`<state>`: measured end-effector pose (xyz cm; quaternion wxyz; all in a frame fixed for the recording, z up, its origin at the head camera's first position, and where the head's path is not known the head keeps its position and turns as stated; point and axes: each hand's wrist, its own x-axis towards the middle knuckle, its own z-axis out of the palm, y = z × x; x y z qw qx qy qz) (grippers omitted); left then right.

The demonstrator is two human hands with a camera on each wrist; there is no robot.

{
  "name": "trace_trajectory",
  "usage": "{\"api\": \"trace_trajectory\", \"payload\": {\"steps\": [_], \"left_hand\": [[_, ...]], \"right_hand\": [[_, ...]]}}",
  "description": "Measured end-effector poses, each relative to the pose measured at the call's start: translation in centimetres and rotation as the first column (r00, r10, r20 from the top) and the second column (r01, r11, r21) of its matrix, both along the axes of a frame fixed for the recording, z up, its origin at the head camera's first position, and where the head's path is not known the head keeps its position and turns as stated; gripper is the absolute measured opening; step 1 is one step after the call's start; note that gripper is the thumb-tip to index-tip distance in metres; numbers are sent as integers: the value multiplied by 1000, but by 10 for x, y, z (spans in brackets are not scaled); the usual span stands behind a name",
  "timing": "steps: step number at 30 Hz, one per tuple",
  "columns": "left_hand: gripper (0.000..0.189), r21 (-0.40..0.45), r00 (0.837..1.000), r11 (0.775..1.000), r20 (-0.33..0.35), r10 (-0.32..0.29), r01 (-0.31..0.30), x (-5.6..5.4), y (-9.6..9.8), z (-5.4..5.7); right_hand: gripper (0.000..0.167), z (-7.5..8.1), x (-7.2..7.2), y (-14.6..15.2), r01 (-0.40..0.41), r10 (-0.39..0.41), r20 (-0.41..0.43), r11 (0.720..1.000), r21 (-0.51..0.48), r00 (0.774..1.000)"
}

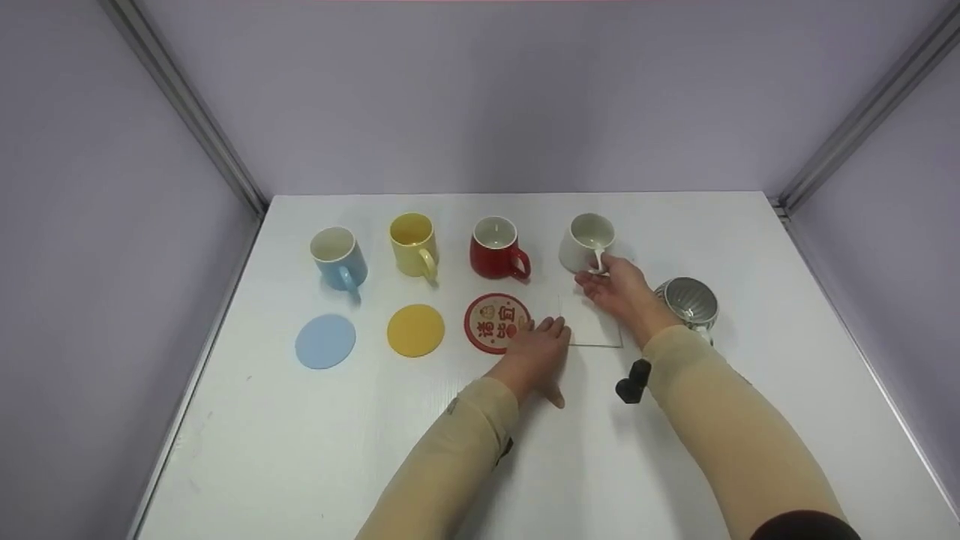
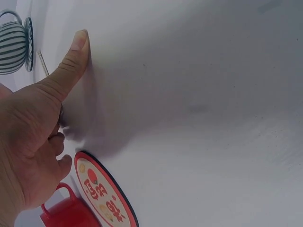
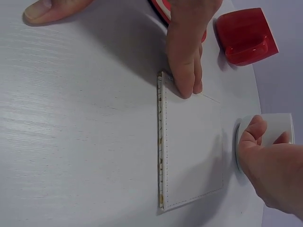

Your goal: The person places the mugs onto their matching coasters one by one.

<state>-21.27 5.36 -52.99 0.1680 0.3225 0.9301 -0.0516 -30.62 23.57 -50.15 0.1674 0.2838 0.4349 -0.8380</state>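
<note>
A white mug [image 1: 574, 251] stands at the back right of the table, and my right hand [image 1: 621, 291] holds it by its handle. In front of that mug lies a white square coaster [image 1: 596, 324] with stitched edges. My left hand [image 1: 537, 351] rests its fingertips on the coaster's left edge, as the right wrist view shows, with the thumb spread out to the side. Part of the red round coaster [image 1: 487, 322], printed with characters, is hidden under that hand in the head view. Behind it stands a red mug [image 1: 491, 259].
To the left are a yellow mug [image 1: 411, 259] behind a yellow round coaster [image 1: 415, 331] and a blue mug [image 1: 352, 262] behind a blue round coaster [image 1: 325, 342]. A striped cup [image 1: 688, 301] stands beside my right forearm. Pale walls enclose the table's back and sides.
</note>
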Motion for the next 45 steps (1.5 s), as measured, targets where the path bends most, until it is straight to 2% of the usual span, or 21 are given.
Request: {"api": "trace_trajectory", "payload": {"steps": [13, 26, 32, 38, 45], "left_hand": [[127, 17, 999, 1000, 30, 18, -18, -1, 2, -1], [128, 34, 997, 998, 52, 60, -62, 0, 3, 0], [126, 59, 995, 995, 65, 75, -79, 3, 1, 4], [123, 96, 993, 991, 93, 79, -88, 5, -2, 8], [123, 109, 992, 990, 95, 85, -95, 5, -2, 5]], "right_hand": [[29, 1, 5, -6, -27, 34, -55, 992, 126, 998], [26, 1, 14, -9, -25, 44, -115, 986, 165, 992], [25, 4, 20, -9, -12, 31, -113, 985, 172, 993], [25, 8, 28, -9, -19, 46, -144, 983, 183, 989], [24, 13, 39, -9, -37, 75, -169, 976, 216, 983]]}}
